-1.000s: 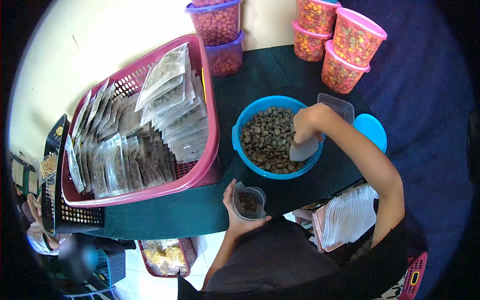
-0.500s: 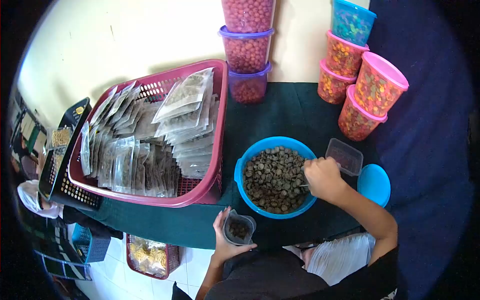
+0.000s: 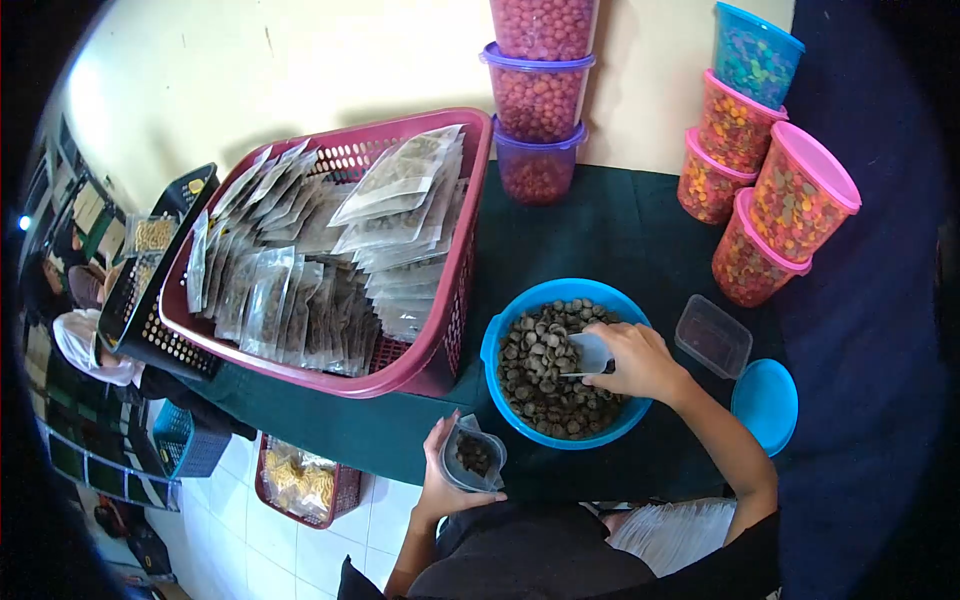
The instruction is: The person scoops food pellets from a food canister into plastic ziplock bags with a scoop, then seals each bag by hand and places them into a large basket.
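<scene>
My left hand (image 3: 440,480) holds a small clear plastic pouch (image 3: 472,456), open at the top and partly filled with brown pieces, just off the near edge of the table. My right hand (image 3: 632,360) grips a small clear scoop (image 3: 590,353) and dips it into the blue bowl (image 3: 505,330), which is full of brown round snacks (image 3: 540,375). The bowl stands on the dark green cloth (image 3: 610,230) in front of me.
A pink basket (image 3: 440,350) packed with several filled pouches lies left of the bowl. A clear tub (image 3: 712,336) and blue lid (image 3: 765,405) sit right. Stacked snack jars (image 3: 540,100) and pink-lidded jars (image 3: 790,210) stand behind. Another person (image 3: 90,345) sits far left.
My right hand moved from the bowl's right rim down into the snacks with the scoop. The view tilted up and shifted. My left hand keeps the pouch at the table edge.
</scene>
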